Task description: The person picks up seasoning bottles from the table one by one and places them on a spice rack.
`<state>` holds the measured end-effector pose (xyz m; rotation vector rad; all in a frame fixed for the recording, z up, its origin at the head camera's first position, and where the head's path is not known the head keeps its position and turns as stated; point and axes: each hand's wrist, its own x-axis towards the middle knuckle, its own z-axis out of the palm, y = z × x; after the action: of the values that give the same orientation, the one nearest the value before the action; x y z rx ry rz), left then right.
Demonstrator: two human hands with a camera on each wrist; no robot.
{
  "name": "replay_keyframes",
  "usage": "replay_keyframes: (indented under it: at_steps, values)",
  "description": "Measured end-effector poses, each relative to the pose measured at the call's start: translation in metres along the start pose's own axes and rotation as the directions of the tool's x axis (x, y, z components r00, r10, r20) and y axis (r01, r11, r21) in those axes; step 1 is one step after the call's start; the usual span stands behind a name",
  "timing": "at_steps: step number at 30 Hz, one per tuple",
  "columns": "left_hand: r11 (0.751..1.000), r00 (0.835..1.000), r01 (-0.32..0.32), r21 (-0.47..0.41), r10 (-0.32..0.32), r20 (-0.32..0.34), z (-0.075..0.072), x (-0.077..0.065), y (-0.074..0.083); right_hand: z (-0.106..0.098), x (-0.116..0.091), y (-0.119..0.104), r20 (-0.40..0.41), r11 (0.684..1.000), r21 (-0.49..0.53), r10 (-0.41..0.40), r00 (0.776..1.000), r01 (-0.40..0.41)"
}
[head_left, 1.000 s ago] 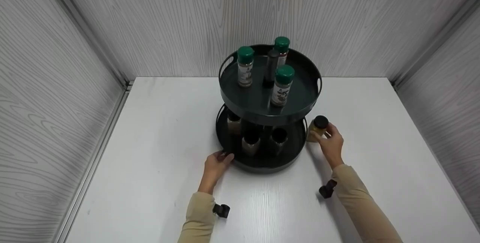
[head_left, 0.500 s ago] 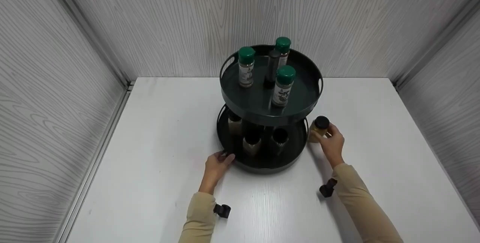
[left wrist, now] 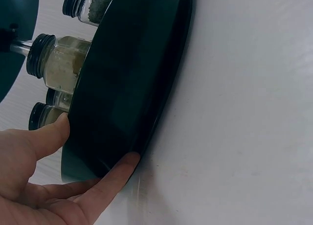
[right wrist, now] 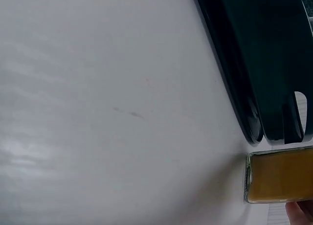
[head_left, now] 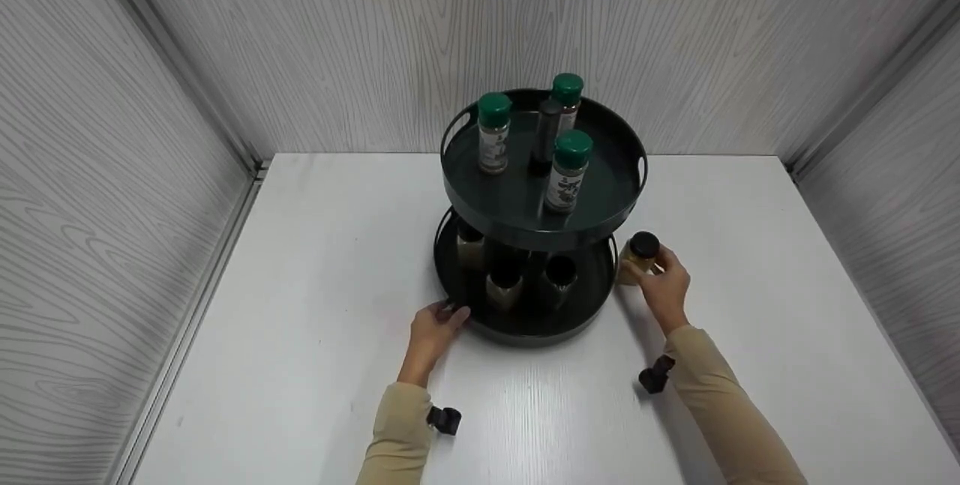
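Observation:
A dark two-tier turntable stands at the middle of the head view, with an upper tray above a lower tray. My left hand grips the lower tray's front-left rim. In the left wrist view the thumb lies at the rim and the fingers lie along the outer wall. My right hand holds a glass spice jar with a black lid and yellow-brown contents, just right of the lower tray. In the right wrist view a narrow gap separates the jar from the tray wall.
Three green-capped shaker bottles stand on the upper tray around its dark centre post. Several black-lidded jars sit in the lower tray, partly shaded. The white table is bounded by grey wood-grain panels behind and beside.
Almost nothing differs. The whole head view has shifted very slightly; both hands, the jar and the turntable keep their places relative to one another.

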<state>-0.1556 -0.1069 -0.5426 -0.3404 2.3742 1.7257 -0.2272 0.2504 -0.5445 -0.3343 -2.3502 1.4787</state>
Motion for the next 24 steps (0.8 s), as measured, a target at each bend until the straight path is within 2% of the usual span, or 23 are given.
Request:
replay_keyframes:
  at_steps: [5,10,24]
  values:
    - [1.0,1.0,-0.018,0.008,0.018,0.007,0.0,-0.001,0.0,-0.002,-0.001,-0.004,-0.031,1.0,0.008,-0.008,0.999,0.008]
    - [1.0,1.0,0.008,-0.025,-0.008,0.021,0.0,-0.002,0.001,-0.004,-0.003,-0.011,-0.059,0.999,0.012,-0.051,0.997,0.052]
    - [0.999,1.0,-0.005,-0.035,0.006,0.015,-0.001,-0.002,0.001,-0.01,-0.008,-0.022,-0.081,0.997,-0.003,-0.071,0.994,0.071]
